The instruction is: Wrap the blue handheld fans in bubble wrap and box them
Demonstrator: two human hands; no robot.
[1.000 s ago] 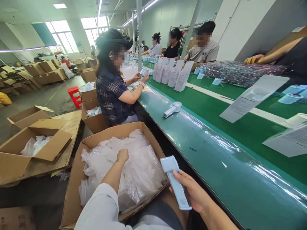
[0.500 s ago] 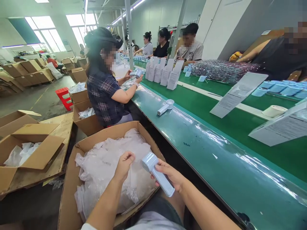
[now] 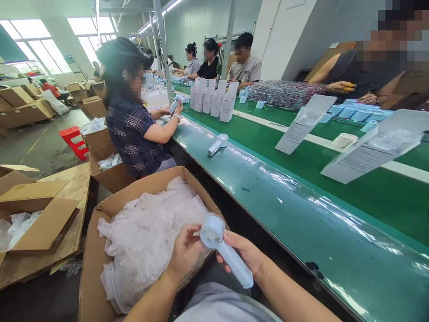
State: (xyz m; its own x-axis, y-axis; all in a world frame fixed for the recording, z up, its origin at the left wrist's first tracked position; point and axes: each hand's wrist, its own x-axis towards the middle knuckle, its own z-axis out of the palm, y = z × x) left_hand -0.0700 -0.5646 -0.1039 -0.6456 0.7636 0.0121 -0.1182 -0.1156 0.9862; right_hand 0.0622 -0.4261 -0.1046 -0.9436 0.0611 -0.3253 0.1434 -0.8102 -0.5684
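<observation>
- The right forearm comes up from the lower right edge, and the right hand grips a pale blue handheld fan at the neck, thumb on top and fingers curled underneath.
- The left forearm rises from the bottom edge; the left hand is half curled, its fingertips at the left side of the fan's round head. Whether they pinch it or only touch, I cannot tell.
- The fan is tilted over the near right edge of a carton, head up and to the left, handle slanting down to the right.
- Clear plastic bags fill the carton.
- On the green bench are small dark marks, not legible.
- Farther along the bench lies a second fan.
- Beyond it, two white boxes lean with printed lines too small to read; a cream roll lies between them.
- A co-worker in a plaid shirt holds another fan, near a row of upright white boxes.
</observation>
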